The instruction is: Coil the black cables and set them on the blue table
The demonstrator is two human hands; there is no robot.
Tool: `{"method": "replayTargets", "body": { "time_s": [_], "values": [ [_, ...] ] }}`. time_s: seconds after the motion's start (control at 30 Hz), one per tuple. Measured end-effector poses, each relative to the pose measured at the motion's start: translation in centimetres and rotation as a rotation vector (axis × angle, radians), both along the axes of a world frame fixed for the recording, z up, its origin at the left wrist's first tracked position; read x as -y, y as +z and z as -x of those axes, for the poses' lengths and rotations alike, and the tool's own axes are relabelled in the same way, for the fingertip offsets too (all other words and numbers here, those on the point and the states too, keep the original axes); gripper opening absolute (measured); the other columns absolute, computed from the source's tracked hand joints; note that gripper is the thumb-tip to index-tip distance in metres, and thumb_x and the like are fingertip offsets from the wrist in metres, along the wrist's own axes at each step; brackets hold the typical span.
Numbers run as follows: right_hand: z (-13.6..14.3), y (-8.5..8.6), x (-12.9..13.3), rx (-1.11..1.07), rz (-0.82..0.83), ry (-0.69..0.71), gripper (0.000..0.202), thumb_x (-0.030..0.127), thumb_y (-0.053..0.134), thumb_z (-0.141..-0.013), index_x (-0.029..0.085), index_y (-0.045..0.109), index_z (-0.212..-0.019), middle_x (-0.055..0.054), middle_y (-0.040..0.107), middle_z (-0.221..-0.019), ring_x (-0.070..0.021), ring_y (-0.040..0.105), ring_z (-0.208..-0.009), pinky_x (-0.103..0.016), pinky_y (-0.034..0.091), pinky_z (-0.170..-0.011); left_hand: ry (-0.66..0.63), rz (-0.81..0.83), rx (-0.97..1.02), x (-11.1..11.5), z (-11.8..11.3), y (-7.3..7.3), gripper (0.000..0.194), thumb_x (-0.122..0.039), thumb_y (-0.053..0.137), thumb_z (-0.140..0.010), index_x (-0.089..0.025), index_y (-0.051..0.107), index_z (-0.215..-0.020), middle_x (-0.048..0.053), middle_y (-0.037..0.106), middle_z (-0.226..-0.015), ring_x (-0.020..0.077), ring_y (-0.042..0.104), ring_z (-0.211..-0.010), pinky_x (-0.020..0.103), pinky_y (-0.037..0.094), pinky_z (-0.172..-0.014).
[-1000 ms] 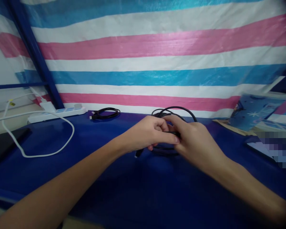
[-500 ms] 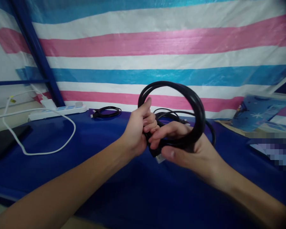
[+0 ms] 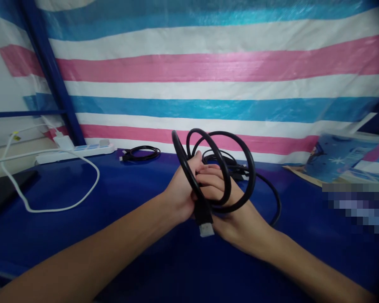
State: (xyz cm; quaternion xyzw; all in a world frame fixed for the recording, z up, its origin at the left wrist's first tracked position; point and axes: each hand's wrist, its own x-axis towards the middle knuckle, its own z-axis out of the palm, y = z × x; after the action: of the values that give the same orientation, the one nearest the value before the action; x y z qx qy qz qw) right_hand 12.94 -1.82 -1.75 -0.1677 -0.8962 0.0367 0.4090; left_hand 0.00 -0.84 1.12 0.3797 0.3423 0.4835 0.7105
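Observation:
A thick black cable (image 3: 250, 168) hangs in loose loops around my hands. One end has a flat, wide plug (image 3: 206, 229) with a pale tip, pointing down toward me below my fingers. My left hand (image 3: 181, 195) is closed on the cable near this plug, thumb up. My right hand (image 3: 232, 216) meets it from the right, its bent fingers pressed against the left palm and the cable; the loops cross in front of it and partly hide the fingers. Another stretch of the cable curves away to the right behind my right wrist.
On the blue table (image 3: 129, 185) lie a small coiled black cable (image 3: 145, 147) and more black cables (image 3: 221, 156) behind my hands. At the left are a white power strip (image 3: 78, 152), a white cord (image 3: 96, 176) and a dark flat object (image 3: 12, 189). A blue packet (image 3: 337, 158) lies right.
The tight coil has spread into separate, lower loops. My right hand has turned and moved left against my left hand, and the plug now sits lower and more exposed.

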Motion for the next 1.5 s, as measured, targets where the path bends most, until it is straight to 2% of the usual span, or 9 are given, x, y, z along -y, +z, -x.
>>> {"method": "replayTargets", "body": {
  "time_s": [0.13, 0.23, 0.4, 0.63, 0.87, 1.1, 1.33, 1.43, 1.5],
  "values": [
    [0.0, 1.4, 0.8, -0.155, 0.365, 0.010, 0.004, 0.023, 0.059, -0.084, 0.022, 0.054, -0.084, -0.005, 0.061, -0.094, -0.0229, 0.056, -0.103, -0.039, 0.044, -0.092, 0.135, -0.024, 0.070, -0.9, 0.4, 0.3, 0.033, -0.035, 0.047, -0.089, -0.014, 0.051, -0.063, -0.002, 0.049, -0.052, 0.0043, 0.047, -0.042, 0.015, 0.037, -0.041],
    [-0.8, 2.9, 0.9, -0.375, 0.711, 0.128, 0.021, 0.036, 0.053, -0.089, 0.021, 0.049, -0.075, 0.004, 0.048, -0.057, -0.0137, 0.056, -0.060, -0.032, 0.050, -0.068, 0.183, -0.318, -0.025, -1.6, 1.4, 0.9, 0.025, -0.027, 0.057, -0.082, -0.014, 0.049, -0.063, -0.003, 0.051, -0.056, 0.0017, 0.041, -0.038, 0.016, 0.035, -0.040],
    [-2.8, 4.5, 0.1, -0.313, 1.065, 0.032, 0.015, 0.026, 0.063, -0.081, 0.021, 0.050, -0.088, 0.013, 0.030, -0.042, -0.0047, 0.021, -0.032, -0.017, 0.025, -0.032, -0.023, -0.799, -0.516, -1.2, 1.8, 1.1, 0.025, -0.018, 0.064, -0.073, -0.019, 0.052, -0.095, -0.004, 0.060, -0.072, 0.0020, 0.043, -0.039, 0.016, 0.033, -0.039],
    [-3.1, 5.1, 0.1, 0.152, 0.858, -0.366, 0.012, 0.005, 0.049, -0.067, 0.015, 0.057, -0.064, 0.002, 0.052, -0.056, -0.0046, 0.039, -0.042, -0.017, 0.026, -0.036, 0.254, -1.388, -1.043, -0.3, 0.7, -0.6, 0.060, -0.001, 0.045, -0.071, -0.020, 0.048, -0.128, 0.003, 0.063, -0.097, 0.0115, 0.058, -0.078, 0.023, 0.046, -0.067],
    [-2.8, 4.3, -0.6, 0.044, 0.709, -0.304, 0.017, 0.006, 0.047, -0.071, 0.017, 0.059, -0.075, 0.002, 0.059, -0.059, -0.0053, 0.041, -0.041, -0.018, 0.028, -0.035, 0.515, -1.992, -1.393, 0.1, 0.9, -0.7, 0.048, -0.007, 0.039, -0.084, -0.028, 0.053, -0.125, 0.002, 0.065, -0.110, 0.0106, 0.060, -0.071, 0.023, 0.039, -0.055],
    [-1.0, 3.2, -0.1, -0.341, 0.713, -0.405, 0.077, 0.008, 0.059, -0.066, 0.022, 0.032, -0.137, 0.006, 0.058, -0.055, -0.0084, 0.042, -0.034, -0.019, 0.029, -0.032, 0.550, -1.462, -1.804, 0.8, -0.1, 0.6, 0.020, -0.010, 0.044, -0.075, -0.014, 0.064, -0.077, 0.007, 0.064, -0.061, 0.0210, 0.060, -0.053, 0.030, 0.033, -0.050],
    [-0.8, 3.1, -0.1, -0.538, 0.957, -0.102, 0.016, 0.029, 0.059, -0.083, 0.015, 0.055, -0.089, 0.006, 0.051, -0.049, -0.0074, 0.047, -0.040, -0.024, 0.047, -0.050, 0.587, -0.907, -1.659, -1.5, 2.6, 1.7, 0.034, -0.037, 0.040, -0.087, -0.016, 0.066, -0.079, 0.010, 0.065, -0.067, 0.0216, 0.059, -0.061, 0.030, 0.032, -0.055],
    [-1.4, 3.5, -0.4, -0.560, 0.967, -0.119, 0.019, 0.034, 0.057, -0.084, 0.016, 0.057, -0.085, 0.012, 0.028, -0.042, -0.0047, 0.028, -0.034, -0.022, 0.040, -0.041, 0.454, -0.802, -1.503, -1.8, 3.0, 2.0, 0.031, -0.037, 0.046, -0.084, -0.017, 0.064, -0.068, 0.006, 0.062, -0.063, 0.0175, 0.054, -0.059, 0.029, 0.031, -0.056],
    [-1.8, 3.7, -0.5, -0.431, 0.858, -0.212, 0.015, 0.031, 0.058, -0.082, 0.017, 0.058, -0.088, 0.011, 0.031, -0.044, -0.0051, 0.026, -0.035, -0.020, 0.027, -0.036, 0.355, -0.853, -1.435, -1.4, 2.6, 2.0, 0.023, -0.032, 0.051, -0.080, -0.018, 0.063, -0.067, 0.003, 0.060, -0.061, 0.0153, 0.050, -0.057, 0.029, 0.029, -0.055]
  ]
}}
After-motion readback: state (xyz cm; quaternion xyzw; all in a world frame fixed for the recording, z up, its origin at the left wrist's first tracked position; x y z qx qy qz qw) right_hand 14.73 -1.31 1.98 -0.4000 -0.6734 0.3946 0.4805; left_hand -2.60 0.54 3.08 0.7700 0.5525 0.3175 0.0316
